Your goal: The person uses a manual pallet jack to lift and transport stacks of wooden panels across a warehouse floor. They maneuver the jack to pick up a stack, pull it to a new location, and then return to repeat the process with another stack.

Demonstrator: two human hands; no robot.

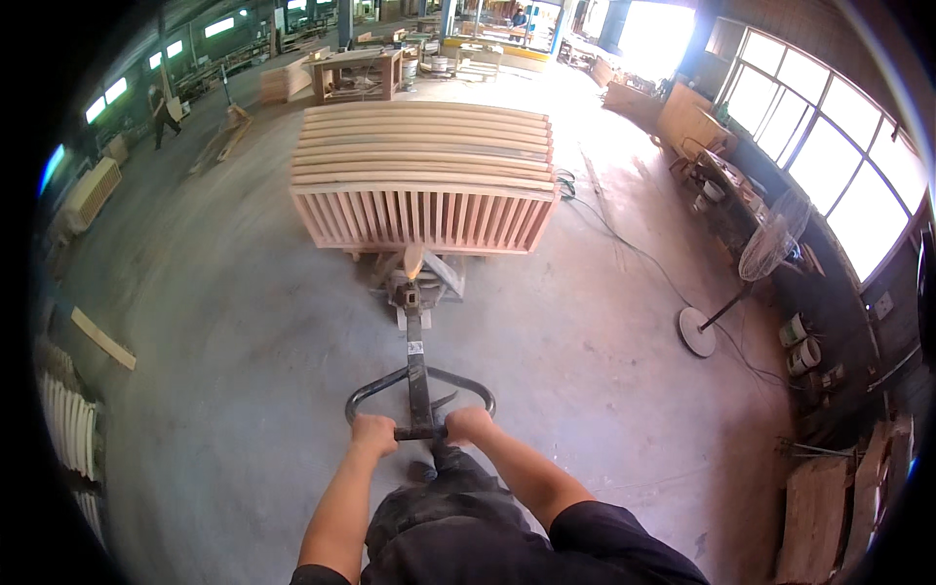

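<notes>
Hauling step: left hand (373,432) and right hand (468,424) clenched on pallet jack handle (419,392); stacked slatted wooden frames (424,175) ride beyond the handle. Next move likely calls for steady steering across concrete floor (585,341).

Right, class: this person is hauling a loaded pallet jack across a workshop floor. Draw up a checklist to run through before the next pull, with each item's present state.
1. Left hand on the jack handle: ok.
2. Right hand on the handle: ok.
3. Stack of slatted wooden frames sits level: ok.
4. Cable clear of wheels: ok.
5. Fan clear of load: ok.
6. Floor behind the person: cannot tell.
</notes>
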